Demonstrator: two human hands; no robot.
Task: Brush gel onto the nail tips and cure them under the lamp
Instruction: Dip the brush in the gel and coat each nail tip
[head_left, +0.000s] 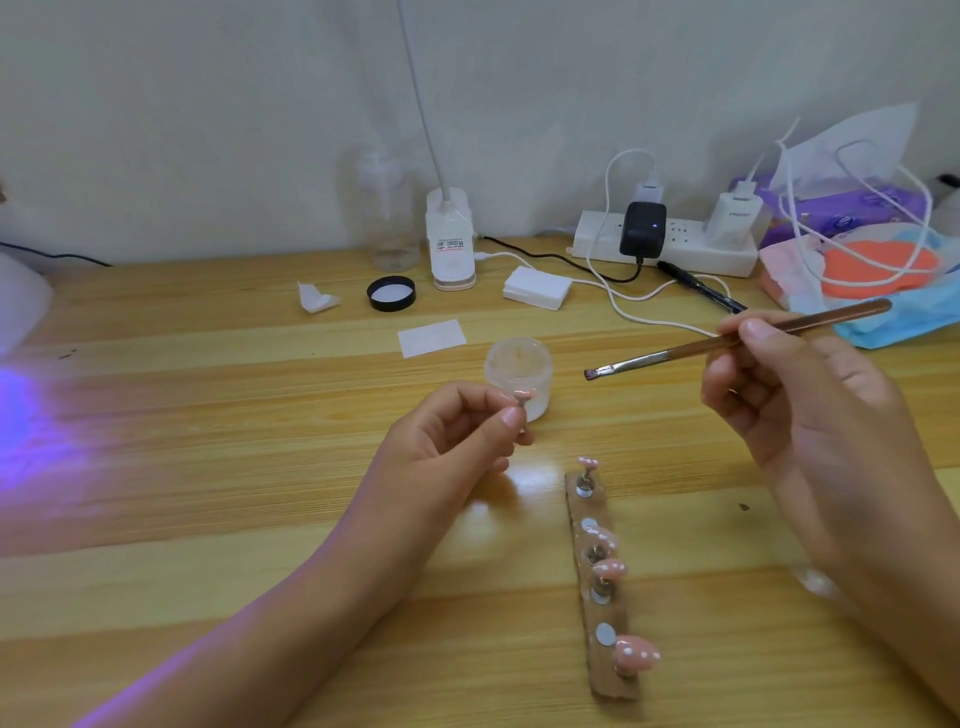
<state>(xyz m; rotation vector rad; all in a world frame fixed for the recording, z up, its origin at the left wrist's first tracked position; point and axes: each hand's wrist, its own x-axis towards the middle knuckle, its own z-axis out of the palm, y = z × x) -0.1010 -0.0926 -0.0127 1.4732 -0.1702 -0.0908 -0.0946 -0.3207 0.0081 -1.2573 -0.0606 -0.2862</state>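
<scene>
My left hand (457, 431) pinches a small metal stand with a pink nail tip (523, 398) on top, held just in front of the open frosted gel jar (518, 374). My right hand (795, 400) grips a brown-handled gel brush (701, 345), its bristle end pointing left, above and to the right of the jar. A brown holder strip (605, 587) lies on the wooden table between my forearms. Several pink, white-dotted nail tips (636, 656) stand on it. The white curing lamp (21, 306) sits at the far left edge, casting purple light on the table.
A black jar lid (391, 293), paper wipes (432, 338), a white pad stack (536, 287), a clear pump bottle (387, 213) and a desk lamp base (450, 244) stand behind. A power strip (675, 244) with chargers and cables, a black pen (698, 286) and bags are at the back right.
</scene>
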